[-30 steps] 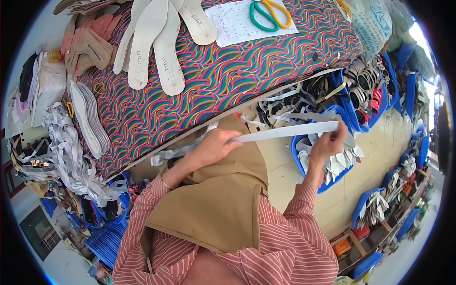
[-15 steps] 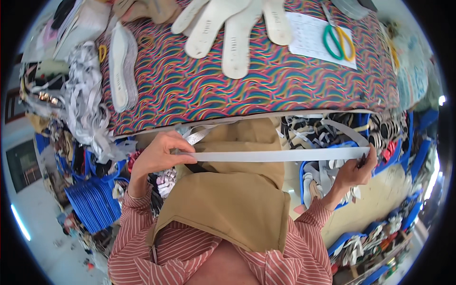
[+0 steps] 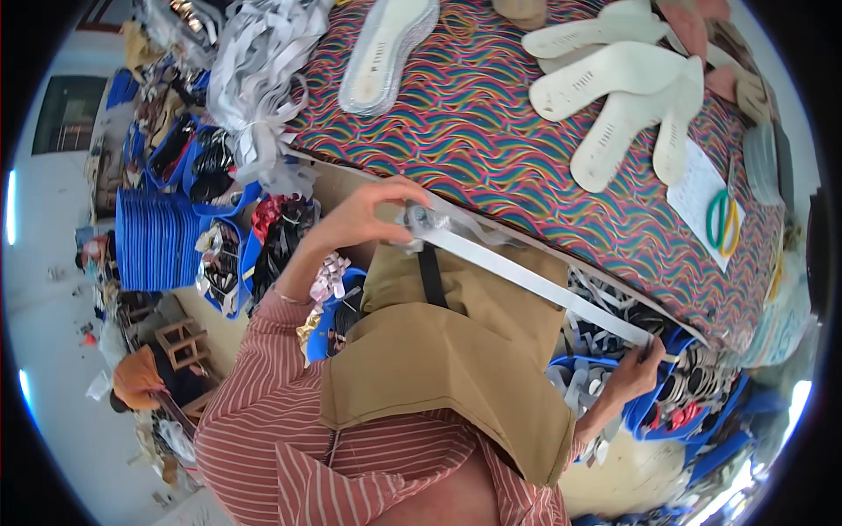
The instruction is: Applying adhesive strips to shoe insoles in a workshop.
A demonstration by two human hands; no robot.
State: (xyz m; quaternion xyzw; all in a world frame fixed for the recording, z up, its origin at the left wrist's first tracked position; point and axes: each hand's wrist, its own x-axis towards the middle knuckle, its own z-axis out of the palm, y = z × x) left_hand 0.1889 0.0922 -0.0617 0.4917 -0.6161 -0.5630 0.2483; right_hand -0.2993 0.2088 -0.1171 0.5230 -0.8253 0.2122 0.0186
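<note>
Flat pale-grey ribbon-like strap (image 3: 535,282) stretched taut, slantwise above brown fabric apron (image 3: 438,364), near edge of multicoloured wave-patterned table cover (image 3: 491,149); left hand (image 3: 377,215) grasping strap's left part, thumb and fingers curled about it; right hand (image 3: 638,373) gripping right part; step in hand seems to be drawing strap straight between hands; next move likely calls for even tension, secure grips, no twist.

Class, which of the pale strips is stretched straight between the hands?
The flat white strip running from left hand to right hand; the silvery-white strips bunched at the left of the multicoloured wave-patterned tabletop hang tangled.
</note>
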